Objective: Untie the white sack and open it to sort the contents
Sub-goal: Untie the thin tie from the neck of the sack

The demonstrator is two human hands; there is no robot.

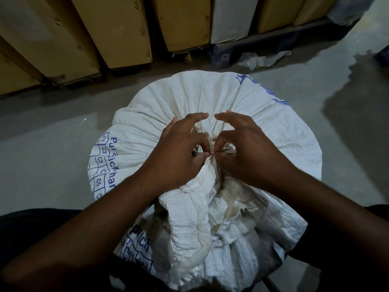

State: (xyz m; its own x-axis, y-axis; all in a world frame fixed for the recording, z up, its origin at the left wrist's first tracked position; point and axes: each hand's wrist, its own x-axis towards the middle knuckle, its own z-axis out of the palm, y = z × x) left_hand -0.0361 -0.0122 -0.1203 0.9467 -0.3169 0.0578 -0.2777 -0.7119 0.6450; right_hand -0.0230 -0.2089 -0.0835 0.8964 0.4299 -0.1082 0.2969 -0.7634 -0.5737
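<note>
A large white woven sack [189, 98] with blue print stands on the floor in front of me, its mouth gathered into a tight neck at the centre. A thin string tie [213, 153] wraps that neck. My left hand [179, 150] pinches the string from the left with thumb and a finger, its index finger raised. My right hand [240, 148] pinches the string from the right, index finger also lifted. The loose flap of the sack mouth [210, 207] hangs toward me below both hands. The contents are hidden.
Tall brown cardboard cartons [117, 28] and a white one [231, 17] stand in a row behind the sack. A dark pallet [248, 47] sits under the right ones, with crumpled plastic [261, 60] beside it. The grey concrete floor [52, 133] has a dark wet patch [357, 91] at right.
</note>
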